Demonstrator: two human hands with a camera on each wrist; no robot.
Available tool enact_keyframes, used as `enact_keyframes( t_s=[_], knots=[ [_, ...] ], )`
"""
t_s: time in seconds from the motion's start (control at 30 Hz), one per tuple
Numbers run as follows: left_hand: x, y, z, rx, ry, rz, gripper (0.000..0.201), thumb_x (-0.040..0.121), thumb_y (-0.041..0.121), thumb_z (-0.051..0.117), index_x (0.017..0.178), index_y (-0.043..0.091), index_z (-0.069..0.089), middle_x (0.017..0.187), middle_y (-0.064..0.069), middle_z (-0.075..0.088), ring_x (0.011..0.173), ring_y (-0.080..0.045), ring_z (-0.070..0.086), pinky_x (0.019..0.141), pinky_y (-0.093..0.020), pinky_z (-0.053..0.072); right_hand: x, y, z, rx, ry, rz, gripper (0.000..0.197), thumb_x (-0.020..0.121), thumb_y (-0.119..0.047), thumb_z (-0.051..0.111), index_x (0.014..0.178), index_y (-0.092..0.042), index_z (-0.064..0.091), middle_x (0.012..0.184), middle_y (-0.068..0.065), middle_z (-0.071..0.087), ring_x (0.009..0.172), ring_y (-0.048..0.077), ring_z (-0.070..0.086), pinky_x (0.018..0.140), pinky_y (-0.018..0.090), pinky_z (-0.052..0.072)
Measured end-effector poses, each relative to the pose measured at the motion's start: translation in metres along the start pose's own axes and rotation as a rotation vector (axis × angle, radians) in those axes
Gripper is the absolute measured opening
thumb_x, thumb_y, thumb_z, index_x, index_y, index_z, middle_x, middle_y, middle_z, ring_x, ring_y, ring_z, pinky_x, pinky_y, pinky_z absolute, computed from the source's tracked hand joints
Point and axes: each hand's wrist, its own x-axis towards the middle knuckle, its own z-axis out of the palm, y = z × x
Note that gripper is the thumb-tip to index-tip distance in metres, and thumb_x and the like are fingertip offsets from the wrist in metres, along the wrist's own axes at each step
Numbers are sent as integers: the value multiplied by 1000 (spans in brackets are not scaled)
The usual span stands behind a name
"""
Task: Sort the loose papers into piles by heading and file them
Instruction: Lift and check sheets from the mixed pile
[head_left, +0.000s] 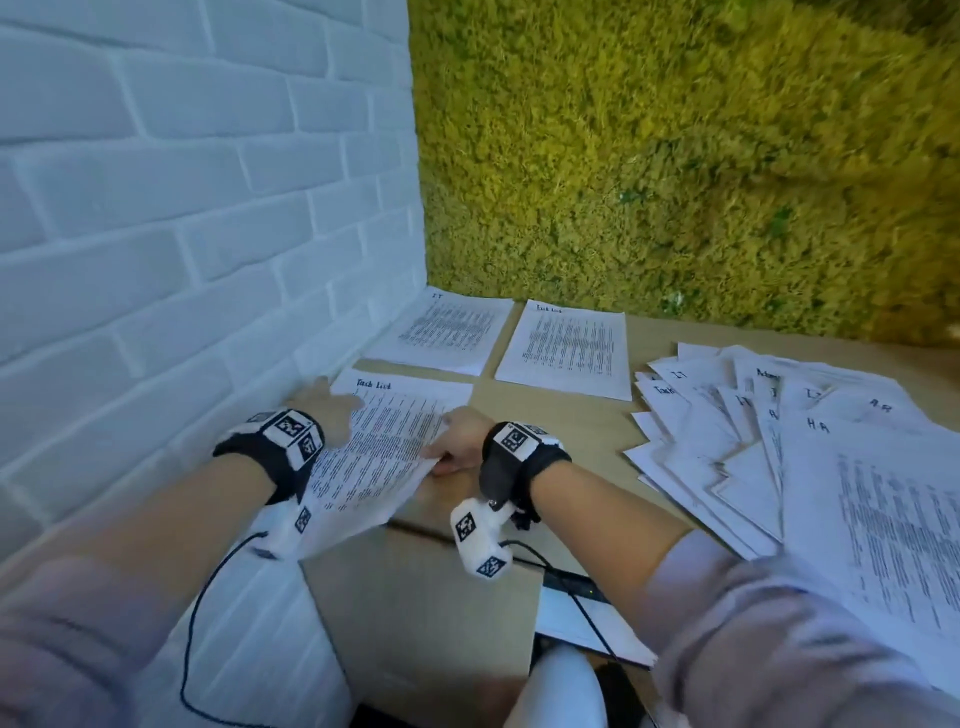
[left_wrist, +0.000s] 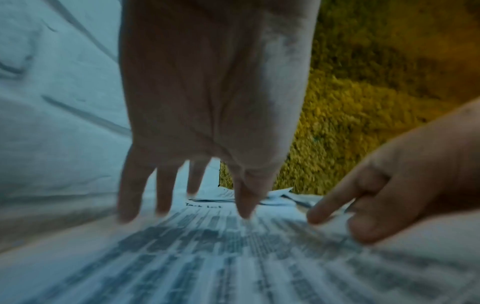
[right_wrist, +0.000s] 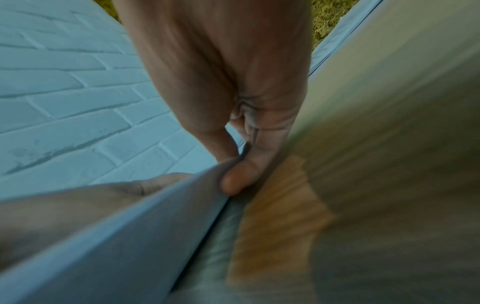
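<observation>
A sheet headed "Task List" (head_left: 382, 441) lies by the brick wall at the table's near left, on a sheet with the same heading. My left hand (head_left: 324, 408) rests flat on its left side with fingers spread and straight (left_wrist: 163, 197). My right hand (head_left: 457, 441) pinches the sheet's right edge between thumb and fingers (right_wrist: 235, 176), lifting it slightly. Further back lie an "IT" pile (head_left: 441, 332) and another "Task List" pile (head_left: 566, 348). A fanned heap of loose papers (head_left: 779, 441) covers the right side.
A white brick wall (head_left: 182, 234) bounds the left, a green moss wall (head_left: 675, 156) the back. Bare wooden table (head_left: 561, 431) shows between the piles and the loose heap. A black device with a cable (head_left: 566, 582) sits below the table's front edge.
</observation>
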Motion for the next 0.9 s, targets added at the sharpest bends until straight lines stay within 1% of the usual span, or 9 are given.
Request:
enact_keyframes(
  t_s=[0.07,0.2,0.27,0.43,0.53,0.63,0.73,0.8,0.9],
  knots=[
    [4,3,-3,-58,-136,97,57,97,22,46,148,35,26,159,-9,13,127,-27,42,95,-32,44,7,-8,2,10,-20,3,13,87,3,64,99,-2,62,85,7,59,69,14,60,55,16,54],
    [9,10,-5,-69,-276,146,65,96,35,49,152,33,14,160,-5,15,140,-25,32,106,-31,33,18,-19,7,-59,62,14,23,87,-5,69,71,-11,53,81,12,65,68,19,65,61,23,57],
    [6,12,-7,-28,-252,153,66,95,31,48,151,35,14,160,-6,14,140,-25,32,108,-33,33,18,-20,7,11,32,69,17,87,-8,71,77,-6,57,88,19,71,74,26,70,68,36,62],
    [-3,43,-41,91,-311,189,56,96,22,47,149,21,29,155,-1,26,121,-18,42,98,-31,36,-12,-11,-42,-209,41,76,24,93,-28,62,86,-4,63,76,16,64,62,25,62,64,36,60],
    [-24,101,-83,-37,-182,371,49,98,33,46,145,25,36,152,0,33,135,-19,37,110,-33,32,-46,-1,-104,-281,237,50,30,94,-28,58,100,0,68,84,16,68,69,26,63,73,37,58],
    [-46,183,-107,-204,-116,633,44,98,28,46,142,25,40,136,6,44,127,-17,44,102,-28,36,-93,21,-170,-290,410,169,35,94,-32,59,112,-1,63,102,19,68,86,29,67,78,36,55],
    [-64,265,-103,-221,-195,780,43,98,33,46,140,23,43,136,5,46,119,-15,48,98,-29,41,-145,67,-222,-639,456,455,60,95,-43,56,139,-4,45,142,16,50,126,30,51,93,34,45],
    [-68,309,-85,-304,-304,809,41,100,27,45,139,13,45,134,0,50,114,-17,54,93,-30,46,-175,102,-239,-842,421,592,74,89,-52,61,143,-6,42,139,14,51,121,29,54,90,34,46],
    [-73,362,-54,-459,-481,776,28,98,18,49,123,7,55,125,-12,59,120,-29,57,99,-35,45,-199,149,-248,-736,374,701,67,83,-60,61,128,-11,56,128,11,59,100,26,57,78,31,45]
  ],
)
